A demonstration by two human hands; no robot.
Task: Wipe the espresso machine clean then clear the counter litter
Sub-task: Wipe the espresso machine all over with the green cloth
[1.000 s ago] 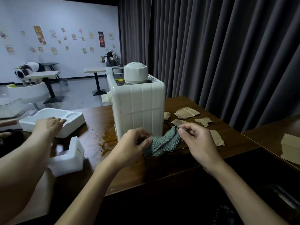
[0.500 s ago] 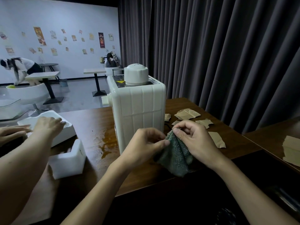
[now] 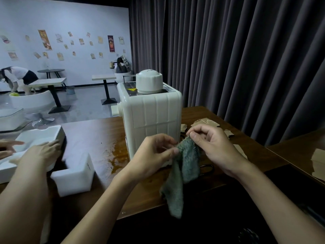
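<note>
Far left of frame: another person's arm and hand (image 3: 41, 152) rest on a white foam tray (image 3: 35, 138); a white foam block (image 3: 73, 176) sits just beside it on the dark wooden worktop (image 3: 91, 138). Centre-left: a brown liquid spill (image 3: 117, 155) lies on the worktop, touching the base of the espresso machine (image 3: 151, 117). The machine is cream-white, ribbed, upright, at frame centre, with a round white cap (image 3: 149, 81) on top. Lower centre: left hand (image 3: 153, 154), fingers pinched together on the upper edge of a grey-green cloth (image 3: 181, 175). The cloth hangs down in front of the machine's lower part, off the worktop edge. Right hand (image 3: 211, 147), fingers closed on the cloth's top corner, just beside the left hand. Right of the machine: torn brown paper scraps (image 3: 205, 122) lie on the worktop, partly hidden behind the right hand. Far right edge: further brown paper pieces (image 3: 318, 162) on a separate surface.
</note>
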